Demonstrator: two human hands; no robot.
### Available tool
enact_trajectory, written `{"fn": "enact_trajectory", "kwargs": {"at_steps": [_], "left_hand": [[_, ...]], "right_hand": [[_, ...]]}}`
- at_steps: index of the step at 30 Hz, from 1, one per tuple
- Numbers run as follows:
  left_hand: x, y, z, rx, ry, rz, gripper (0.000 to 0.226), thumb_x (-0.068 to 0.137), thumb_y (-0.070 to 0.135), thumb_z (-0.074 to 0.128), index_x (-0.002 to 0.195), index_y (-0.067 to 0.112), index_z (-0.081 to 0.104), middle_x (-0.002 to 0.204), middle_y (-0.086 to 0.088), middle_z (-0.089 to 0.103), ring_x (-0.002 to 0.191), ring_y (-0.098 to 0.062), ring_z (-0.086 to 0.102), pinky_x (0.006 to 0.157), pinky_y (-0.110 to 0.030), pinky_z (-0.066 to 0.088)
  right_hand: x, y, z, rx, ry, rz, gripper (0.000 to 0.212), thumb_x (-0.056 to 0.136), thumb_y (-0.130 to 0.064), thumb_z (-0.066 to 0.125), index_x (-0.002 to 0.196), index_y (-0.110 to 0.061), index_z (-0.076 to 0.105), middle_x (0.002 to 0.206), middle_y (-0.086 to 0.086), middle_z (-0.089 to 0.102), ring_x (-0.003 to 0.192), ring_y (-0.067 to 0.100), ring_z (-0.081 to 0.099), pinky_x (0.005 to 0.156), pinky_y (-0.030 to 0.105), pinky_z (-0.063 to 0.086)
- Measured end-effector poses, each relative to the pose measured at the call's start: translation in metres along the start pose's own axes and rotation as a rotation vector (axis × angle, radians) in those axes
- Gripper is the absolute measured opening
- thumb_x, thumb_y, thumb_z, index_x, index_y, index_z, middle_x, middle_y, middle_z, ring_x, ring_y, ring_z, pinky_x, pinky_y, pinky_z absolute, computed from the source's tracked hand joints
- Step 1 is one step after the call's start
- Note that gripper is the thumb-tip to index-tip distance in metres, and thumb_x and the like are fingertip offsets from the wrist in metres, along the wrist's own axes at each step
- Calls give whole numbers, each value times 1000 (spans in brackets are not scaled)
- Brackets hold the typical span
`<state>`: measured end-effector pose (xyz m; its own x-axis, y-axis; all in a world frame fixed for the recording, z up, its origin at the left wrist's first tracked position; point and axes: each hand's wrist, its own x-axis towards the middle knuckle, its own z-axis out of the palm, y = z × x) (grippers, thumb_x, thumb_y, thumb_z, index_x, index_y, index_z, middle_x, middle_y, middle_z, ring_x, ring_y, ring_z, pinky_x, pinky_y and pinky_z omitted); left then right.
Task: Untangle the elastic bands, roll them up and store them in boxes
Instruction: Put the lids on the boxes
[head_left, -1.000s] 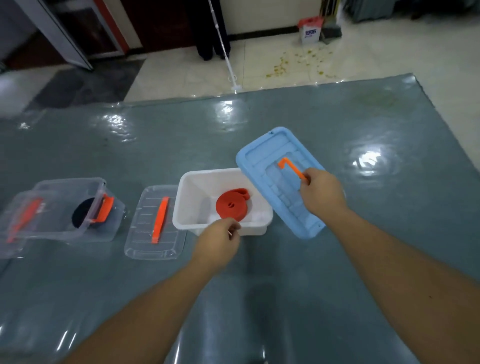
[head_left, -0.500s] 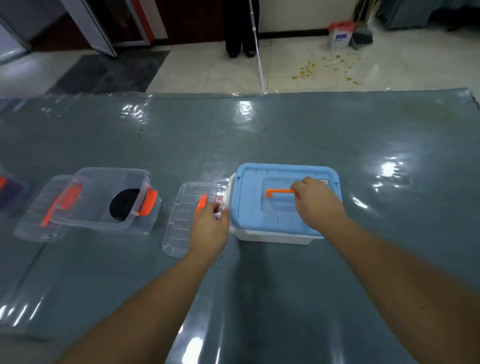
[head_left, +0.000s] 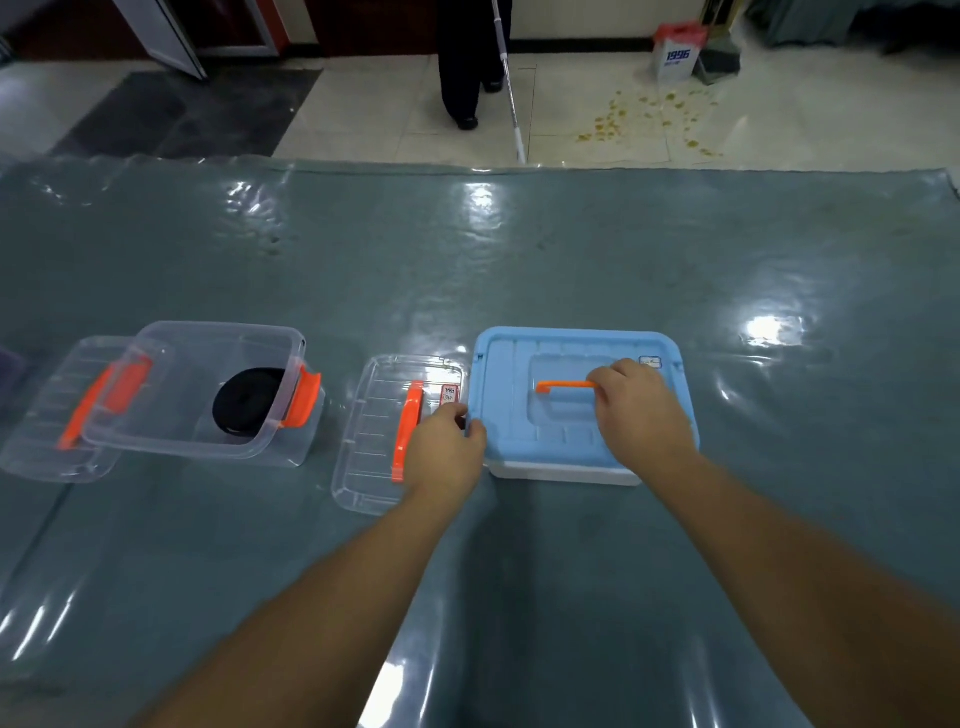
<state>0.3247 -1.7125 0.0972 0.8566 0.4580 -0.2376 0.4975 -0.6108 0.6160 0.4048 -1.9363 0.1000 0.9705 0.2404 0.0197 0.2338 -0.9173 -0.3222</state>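
Note:
A white box (head_left: 566, 473) stands at the table's middle with its blue lid (head_left: 519, 379) lying flat on top. My right hand (head_left: 641, 410) grips the lid's orange handle (head_left: 563, 385). My left hand (head_left: 447, 452) pinches the lid's left front edge. The red band inside is hidden under the lid. To the left stands an open clear box (head_left: 171, 410) with orange clasps, and a rolled black band (head_left: 249, 402) lies in it.
A clear lid (head_left: 374, 415) with an orange handle lies flat just left of the white box, partly under my left hand. Another clear lid (head_left: 47, 415) sits under the clear box at far left. A person stands on the floor beyond the table.
The blue lid, tilted over the open white box a second ago, now lies flat on it and hides the red band. My left hand moved from the box's front rim to the lid's left edge.

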Motion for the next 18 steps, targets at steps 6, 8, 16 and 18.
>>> {"fn": "enact_trajectory", "kwargs": {"at_steps": [6, 8, 16, 18], "left_hand": [[-2, -1, 0, -34, -23, -13, 36, 102, 28, 58, 133, 14, 67, 120, -3, 75, 103, -23, 70, 88, -31, 53], [-3, -1, -1, -39, -30, -18, 36, 101, 27, 58, 134, 14, 66, 120, -2, 75, 103, -23, 70, 87, -30, 52], [-1, -7, -2, -103, -138, -38, 41, 98, 19, 60, 138, 16, 62, 126, 2, 72, 106, -24, 70, 95, -37, 57], [-6, -9, -2, -154, -131, -11, 45, 100, 19, 60, 145, 21, 57, 132, 15, 59, 111, -22, 69, 98, -40, 57]], "right_hand": [[-12, 0, 4, 45, 26, 22, 26, 103, -8, 53, 120, -12, 72, 114, 9, 67, 106, 33, 59, 77, 44, 54], [-16, 0, 5, 51, 21, 20, 26, 103, -7, 53, 120, -11, 72, 114, 9, 67, 106, 34, 58, 78, 44, 54], [-27, -1, 14, 64, -11, 51, 26, 101, -6, 55, 121, -9, 72, 116, 9, 67, 112, 34, 58, 82, 43, 53], [-32, -1, 20, 75, -26, 54, 27, 101, -5, 55, 123, -8, 71, 120, 9, 68, 116, 33, 58, 88, 43, 53]]}}
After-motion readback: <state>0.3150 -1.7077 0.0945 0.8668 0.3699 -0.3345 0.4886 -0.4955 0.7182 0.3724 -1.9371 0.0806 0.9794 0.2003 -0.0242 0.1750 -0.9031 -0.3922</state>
